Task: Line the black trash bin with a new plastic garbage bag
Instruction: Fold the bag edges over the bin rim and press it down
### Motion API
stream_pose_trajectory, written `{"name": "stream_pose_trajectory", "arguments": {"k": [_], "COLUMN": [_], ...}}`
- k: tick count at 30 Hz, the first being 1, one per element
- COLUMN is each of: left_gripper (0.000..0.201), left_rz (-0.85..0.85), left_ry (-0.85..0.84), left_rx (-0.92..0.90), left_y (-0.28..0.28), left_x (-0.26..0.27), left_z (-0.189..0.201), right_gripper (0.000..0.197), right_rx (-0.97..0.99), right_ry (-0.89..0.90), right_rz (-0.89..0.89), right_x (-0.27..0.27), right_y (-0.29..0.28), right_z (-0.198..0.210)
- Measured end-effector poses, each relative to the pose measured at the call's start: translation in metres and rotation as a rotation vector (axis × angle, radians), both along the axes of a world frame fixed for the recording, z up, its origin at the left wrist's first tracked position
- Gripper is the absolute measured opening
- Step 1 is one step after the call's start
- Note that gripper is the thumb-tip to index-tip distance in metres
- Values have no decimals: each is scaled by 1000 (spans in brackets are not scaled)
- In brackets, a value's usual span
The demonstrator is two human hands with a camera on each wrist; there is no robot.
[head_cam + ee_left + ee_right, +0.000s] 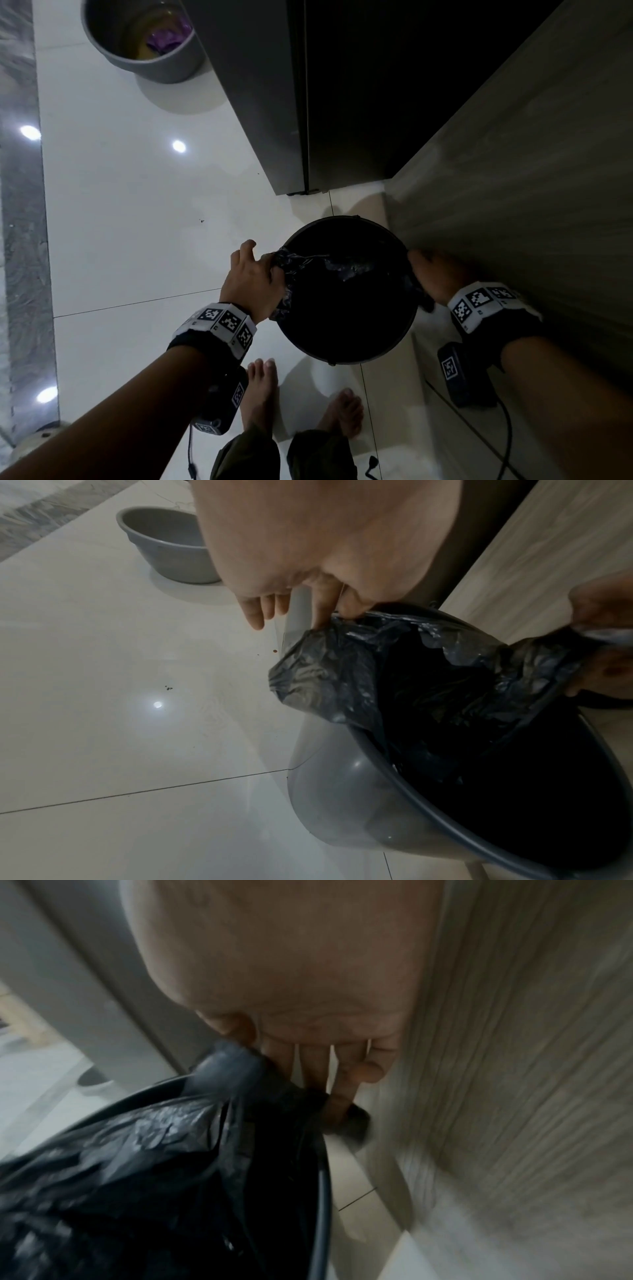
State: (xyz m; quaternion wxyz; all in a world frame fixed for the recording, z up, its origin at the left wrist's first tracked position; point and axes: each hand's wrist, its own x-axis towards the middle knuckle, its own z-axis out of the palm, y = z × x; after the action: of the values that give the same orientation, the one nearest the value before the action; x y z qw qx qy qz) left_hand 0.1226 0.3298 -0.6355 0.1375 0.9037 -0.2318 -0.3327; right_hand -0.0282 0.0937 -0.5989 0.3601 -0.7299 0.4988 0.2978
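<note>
Glossy white floor tiles (144, 212) run up to a dark cabinet (267, 113) and a wood-grain panel (534, 178), and the black trash bin (346, 356) stands in the corner between them, just ahead of the person's bare feet. Left hand (251, 281) sits at the bin's left rim, thumb and forefinger pinching the edge of the black garbage bag (346, 674) while the other fingers (255, 615) hang loose and straight, clear of the plastic; the bag's lip is already folded outward over the rim on that side. Right hand (433, 277) is at the opposite rim, wedged near the panel, fingers curled into a bunched fold of the bag; that wrist view is blurred, so how firm the hold is remains hard to judge. Between the hands the film stretches across the bin's mouth, with most of the bag hanging dark inside.

Thin plastic pulled taut between two grips could tear at the pinch, or slip off the left rim as the right side is drawn down; the tight gap beside the panel leaves the right hand little room, so that edge may catch only partly and slide back in; the light bin could tip. A grey bucket (150, 44) stands well apart on the tiles.
</note>
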Motion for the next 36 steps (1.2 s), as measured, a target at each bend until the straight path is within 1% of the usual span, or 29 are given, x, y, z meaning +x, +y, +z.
{"name": "stream_pose_trajectory", "arguments": {"k": [1, 3, 4, 5, 6, 7, 9, 10, 13, 16, 18, 20, 22, 24, 28, 33, 36], "left_gripper": [41, 29, 25, 23, 22, 19, 13, 14, 13, 14, 15, 14, 21, 30, 45, 66, 81], "left_rz": [21, 47, 55, 60, 63, 70, 78, 70, 2, -78, -151, -211, -226, -230, -260, -234, -203], "left_ry": [-2, 1, 23, 54, 84, 107, 134, 133, 46, -48, -125, -204, -244, -272, -277, -241, -207], "left_rx": [-23, -77, -98, -110, -113, -119, -143, -158, -246, -284, -257, -222, -194, -170, -111, -67, -61], "left_y": [-1, -4, -5, -6, -5, -5, -3, -1, 4, 10, 13, 14, 15, 15, 9, -2, -8], "left_x": [2, 7, 9, 10, 12, 13, 14, 13, 10, 6, 6, 8, 13, 20, 30, 40, 48], "left_z": [-2, -5, -7, -8, -8, -10, -16, -19, -27, -28, -24, -17, -11, -6, 2, 6, 5], "right_gripper": [50, 52, 46, 35, 20, 12, 25, 31, 44, 38, 33, 30, 30, 30, 28, 21, 25], "right_rx": [-34, -105, -136, -160, -167, -163, -122, -103, -94, -127, -192, -276, -346, -386, -429, -531, -551], "right_ry": [-23, -34, -29, -38, -61, -95, -156, -185, -250, -258, -259, -223, -184, -191, -290, -469, -508], "right_rz": [-14, 70, 117, 148, 150, 140, 110, 90, 40, 21, 38, 74, 135, 178, 135, 61, 76], "right_x": [0, -2, -3, -5, -7, -8, -13, -14, -16, -16, -16, -16, -14, -13, -9, 2, 7], "right_y": [-2, -5, -4, -4, -3, -1, 2, 3, 3, 2, 1, 0, 1, 0, -1, -2, -4], "right_z": [-1, -9, -13, -19, -24, -28, -36, -38, -40, -40, -40, -40, -39, -40, -43, -46, -48]}}
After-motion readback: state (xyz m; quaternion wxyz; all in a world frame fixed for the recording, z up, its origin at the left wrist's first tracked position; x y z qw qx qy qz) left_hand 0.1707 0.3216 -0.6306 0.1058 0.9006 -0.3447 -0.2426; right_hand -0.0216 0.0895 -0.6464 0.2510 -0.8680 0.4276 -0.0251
